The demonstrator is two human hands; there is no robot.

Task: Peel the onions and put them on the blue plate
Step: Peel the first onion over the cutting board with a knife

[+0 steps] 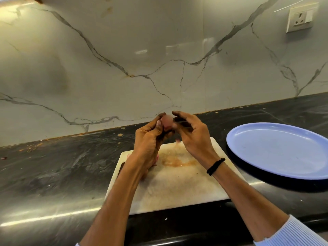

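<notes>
Head view: I see the left hand closed tightly round a small pinkish onion, held in the air above the far edge of the white cutting board. The right hand curls its fingertips against the onion's right side; blur keeps me from telling whether they pinch it. The blue plate lies on the black counter, off the board's right edge.

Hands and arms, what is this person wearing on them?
The left hand and right hand are bare, no gloves. A black cord band circles the right wrist. Light blue, finely striped sleeves end near the elbows; the left one barely shows.
</notes>
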